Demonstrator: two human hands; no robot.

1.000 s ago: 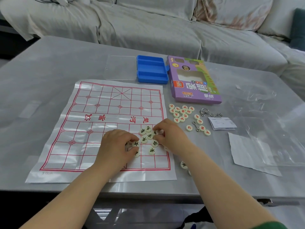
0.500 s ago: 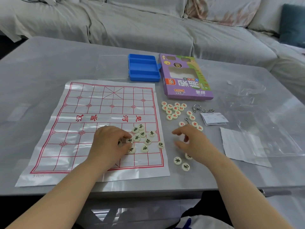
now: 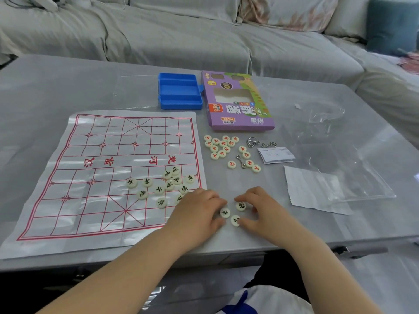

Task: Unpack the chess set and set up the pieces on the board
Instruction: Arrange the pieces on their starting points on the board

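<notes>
Glossy white plastic sheeting, creased and printed with a red grid, forms the board (image 3: 95,177), spread flat on the left of the smooth grey table (image 3: 45,87). On its near right quarter lies a loose scatter of cream, round black-lettered discs (image 3: 169,184), flat and face up, most off the grid's crossings. Just off the board's right edge, three more such discs (image 3: 225,212) lie on the bare table between the two hands.

The left hand (image 3: 199,211) lies knuckles up, fingers and thumb curved toward the disc nearest it. The right hand (image 3: 260,211) mirrors it, thumb tip touching the nearest disc and fingers bent over the farthest. Whether either hand pinches a disc or only touches it cannot be told; all three discs lie flat.

Farther back, a cluster of cream red-lettered discs (image 3: 221,146) lies among bent metal wire puzzles (image 3: 251,141), near a small folded leaflet (image 3: 275,154). Behind them rests a flat purple cardboard box (image 3: 238,109) with a cut-out window, just beside a shallow blue plastic tray (image 3: 180,91) and, left of that, a clear plastic lid (image 3: 136,91). On the right lie a crinkled clear plastic bag (image 3: 335,166) and a white paper sheet (image 3: 313,191). A rumpled grey fabric sofa (image 3: 158,30) stands beyond the table.
</notes>
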